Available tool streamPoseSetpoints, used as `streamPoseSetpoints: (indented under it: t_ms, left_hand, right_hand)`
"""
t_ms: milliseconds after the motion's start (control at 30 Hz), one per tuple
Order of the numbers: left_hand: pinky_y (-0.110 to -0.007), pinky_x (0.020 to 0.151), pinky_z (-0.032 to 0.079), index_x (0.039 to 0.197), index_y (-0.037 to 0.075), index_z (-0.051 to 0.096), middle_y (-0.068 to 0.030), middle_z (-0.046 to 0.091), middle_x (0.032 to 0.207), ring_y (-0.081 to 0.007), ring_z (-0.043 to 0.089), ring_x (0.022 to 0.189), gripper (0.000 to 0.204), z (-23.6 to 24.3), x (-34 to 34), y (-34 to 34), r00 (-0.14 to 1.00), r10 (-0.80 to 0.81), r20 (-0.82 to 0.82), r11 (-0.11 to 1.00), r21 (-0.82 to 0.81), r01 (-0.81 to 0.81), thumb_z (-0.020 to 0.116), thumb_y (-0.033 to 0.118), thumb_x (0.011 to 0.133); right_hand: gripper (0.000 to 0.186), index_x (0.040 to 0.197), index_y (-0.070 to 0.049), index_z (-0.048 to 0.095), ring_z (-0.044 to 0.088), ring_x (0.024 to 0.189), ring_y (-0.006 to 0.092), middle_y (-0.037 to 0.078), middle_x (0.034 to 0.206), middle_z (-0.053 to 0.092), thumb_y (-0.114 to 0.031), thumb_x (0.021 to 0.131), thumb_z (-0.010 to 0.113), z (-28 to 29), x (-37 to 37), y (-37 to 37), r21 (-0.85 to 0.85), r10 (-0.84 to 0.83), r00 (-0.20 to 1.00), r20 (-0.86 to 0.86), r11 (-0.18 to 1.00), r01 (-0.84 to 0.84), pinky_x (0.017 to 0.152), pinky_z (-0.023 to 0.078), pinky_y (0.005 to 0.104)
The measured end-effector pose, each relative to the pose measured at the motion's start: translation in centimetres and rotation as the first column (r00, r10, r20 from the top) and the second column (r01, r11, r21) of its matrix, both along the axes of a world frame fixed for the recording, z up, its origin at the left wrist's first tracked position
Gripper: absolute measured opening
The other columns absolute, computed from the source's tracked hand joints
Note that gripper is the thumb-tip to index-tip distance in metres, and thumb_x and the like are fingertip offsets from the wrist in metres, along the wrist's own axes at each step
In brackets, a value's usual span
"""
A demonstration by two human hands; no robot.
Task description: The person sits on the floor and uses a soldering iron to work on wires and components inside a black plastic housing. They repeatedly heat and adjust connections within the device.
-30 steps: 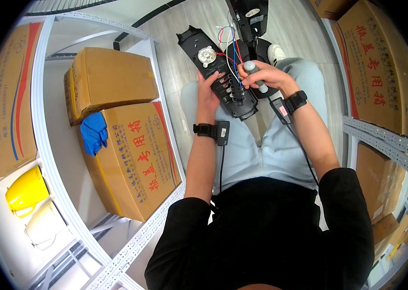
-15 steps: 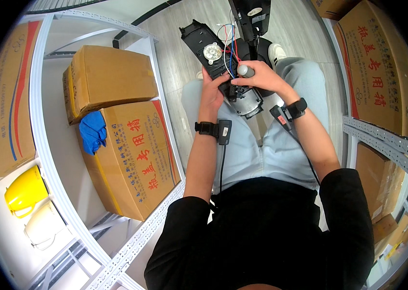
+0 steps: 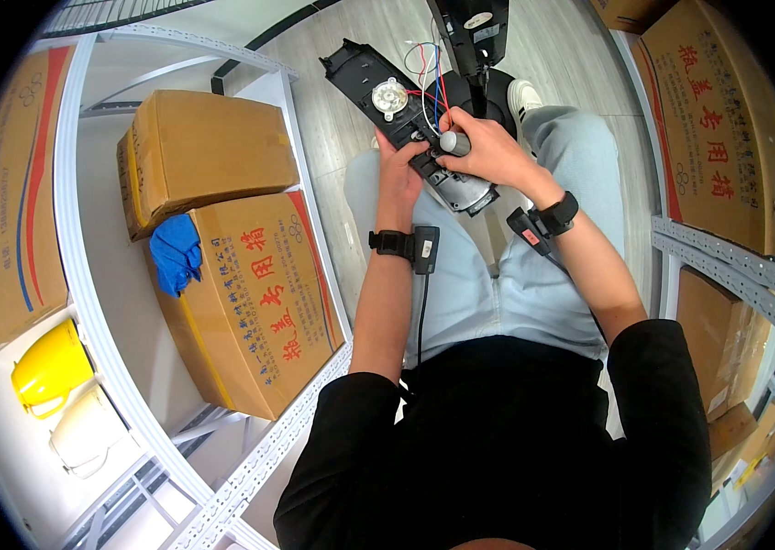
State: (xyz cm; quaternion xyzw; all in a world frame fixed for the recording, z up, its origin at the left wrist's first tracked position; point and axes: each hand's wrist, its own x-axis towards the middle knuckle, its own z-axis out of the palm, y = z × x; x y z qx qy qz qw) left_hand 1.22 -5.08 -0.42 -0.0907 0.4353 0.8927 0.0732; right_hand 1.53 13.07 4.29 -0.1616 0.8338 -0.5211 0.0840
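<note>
A long black plastic housing [image 3: 365, 78] lies slantwise over my lap. It carries a round clear-and-silver part [image 3: 389, 98], and red, blue and white wires [image 3: 436, 87] rise from it. My left hand [image 3: 398, 170] is closed on its left edge, thumb on top. My right hand [image 3: 493, 156] is closed round a short grey cylindrical tool [image 3: 454, 143], held over the housing's middle; its lower end is hidden. A rounded silver-grey section [image 3: 465, 191] forms the housing's near end.
Beyond my hands stands a black device on a post [image 3: 475, 41] with a round base. Shelving with cardboard boxes [image 3: 241, 302] flanks me on the left, with a blue cloth [image 3: 176, 254] and a yellow mug [image 3: 51, 368]. More boxes [image 3: 718, 128] stand on the right.
The housing has shifted slightly left and tilted, so less of its silver-grey end shows. My right hand and the grey tool have moved a little left and down.
</note>
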Motion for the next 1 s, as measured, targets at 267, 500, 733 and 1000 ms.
streamPoseSetpoints:
  t_ms: [267,500,733,1000]
  left_hand:
    - [-0.041,0.097,0.053,0.141,0.011,0.034,-0.0132,0.057,0.125,-0.0281,0.061,0.113,0.078,-0.9,-0.2,-0.6,0.999,-0.043,0.014,0.999,0.004,0.043,0.05,-0.019,0.071]
    - [-0.041,0.096,0.054,0.14,0.01,0.036,-0.0136,0.058,0.124,-0.0279,0.062,0.112,0.075,-0.9,-0.3,-0.4,0.999,-0.042,0.005,0.999,0.02,0.042,0.048,-0.018,0.071]
    - [-0.039,0.093,0.054,0.134,0.007,0.041,-0.0109,0.06,0.119,-0.025,0.063,0.107,0.067,-0.9,-0.3,-0.6,0.998,-0.045,0.046,0.997,0.067,0.042,0.052,-0.017,0.072]
    - [-0.04,0.094,0.055,0.134,0.004,0.045,-0.0114,0.062,0.119,-0.026,0.064,0.105,0.058,-0.5,0.0,-0.4,0.998,-0.028,0.053,0.995,0.096,0.023,0.055,-0.007,0.078]
  right_hand:
    - [0.048,0.109,-0.007,0.049,0.063,0.091,0.0422,0.02,0.095,0.067,-0.023,0.075,0.079,0.1,0.2,-0.4,0.04,-0.009,1.0,-0.016,0.999,0.009,0.074,0.049,0.0466]
    - [0.052,0.117,-0.007,0.051,0.063,0.094,0.041,0.019,0.099,0.067,-0.023,0.076,0.079,0.6,0.3,-0.3,0.046,-0.016,0.999,-0.032,0.999,0.018,0.076,0.05,0.046]
    - [0.043,0.113,-0.009,0.06,0.065,0.089,0.0395,0.019,0.095,0.069,-0.025,0.077,0.078,1.0,0.1,0.2,0.06,-0.04,0.998,0.042,0.997,0.037,0.075,0.052,0.0435]
    - [0.041,0.106,-0.009,0.064,0.069,0.089,0.0327,0.015,0.095,0.071,-0.031,0.076,0.08,-0.2,-0.6,0.9,-0.133,-0.286,0.957,0.048,0.948,0.29,0.081,0.052,0.0376]
